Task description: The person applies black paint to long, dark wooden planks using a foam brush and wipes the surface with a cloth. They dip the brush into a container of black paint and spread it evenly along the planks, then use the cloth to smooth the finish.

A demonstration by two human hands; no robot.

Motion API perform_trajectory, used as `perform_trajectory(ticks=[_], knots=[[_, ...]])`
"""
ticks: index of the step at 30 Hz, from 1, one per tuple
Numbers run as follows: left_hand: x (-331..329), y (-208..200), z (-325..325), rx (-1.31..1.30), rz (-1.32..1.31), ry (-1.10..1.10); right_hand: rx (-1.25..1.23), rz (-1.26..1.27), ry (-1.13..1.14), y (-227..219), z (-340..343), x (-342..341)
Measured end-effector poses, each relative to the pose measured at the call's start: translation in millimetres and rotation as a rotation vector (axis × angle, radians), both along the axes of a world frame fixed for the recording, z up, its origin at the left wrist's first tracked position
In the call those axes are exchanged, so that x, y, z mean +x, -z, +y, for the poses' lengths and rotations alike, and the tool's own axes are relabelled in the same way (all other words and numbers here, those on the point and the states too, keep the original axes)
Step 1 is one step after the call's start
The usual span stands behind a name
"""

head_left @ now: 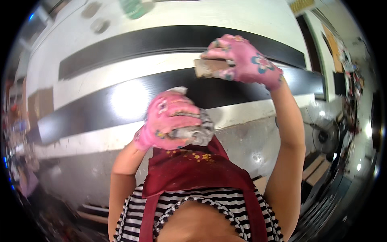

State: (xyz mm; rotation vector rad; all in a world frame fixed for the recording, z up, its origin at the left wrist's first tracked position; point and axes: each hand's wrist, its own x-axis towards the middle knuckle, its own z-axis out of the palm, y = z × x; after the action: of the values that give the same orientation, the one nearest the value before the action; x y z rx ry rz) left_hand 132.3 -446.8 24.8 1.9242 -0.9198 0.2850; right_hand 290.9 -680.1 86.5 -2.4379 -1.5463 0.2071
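In a pink flowered glove, my left hand (pixel 171 119) is closed round a crumpled grey-and-white rag (pixel 203 131), just over the table's near edge. My right hand (pixel 246 60), gloved alike, grips a small brownish block (pixel 209 67) between thumb and fingers, above the gap between two boards. The nearer dark board (pixel 161 94) is long and glossy and lies across the white table (pixel 238 111), with a bright reflection on its left part. Beyond it lies the farther dark board (pixel 133 44), with a grooved near edge. Whether the block touches either board I cannot tell.
A greenish clear bottle (pixel 133 9) stands at the far side, with a small pale round thing (pixel 99 26) to its left. Brown cardboard (pixel 41 105) lies at the table's left end. A fan (pixel 325 137) stands on the floor at right, near some stacked boards (pixel 316 169).
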Motion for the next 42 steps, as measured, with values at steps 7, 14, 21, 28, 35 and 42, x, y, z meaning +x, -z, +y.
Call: perform_trajectory(ticks=[7, 14, 21, 28, 35, 42], knots=[[-3, -8, -12, 0.029, 0.022, -0.107, -0.103, -0.065, 0.235, -4, -88, 2], [0, -14, -20, 0.046, 0.119, -0.116, -0.076, -0.025, 0.538, -14, -189, 6], [30, -28, -76, 0.019, 0.184, -0.006, -0.081, -0.027, 0.328, -4, -139, 15], [39, -21, -90, 0.019, 0.159, 0.017, -0.062, -0.096, 0.518, -10, -241, 26], [35, -17, -91, 0.058, 0.193, -0.045, -0.052, -0.116, 0.368, 0, -238, 39], [31, -17, -92, 0.089, 0.197, -0.086, -0.061, -0.145, 0.408, 4, -269, 49]])
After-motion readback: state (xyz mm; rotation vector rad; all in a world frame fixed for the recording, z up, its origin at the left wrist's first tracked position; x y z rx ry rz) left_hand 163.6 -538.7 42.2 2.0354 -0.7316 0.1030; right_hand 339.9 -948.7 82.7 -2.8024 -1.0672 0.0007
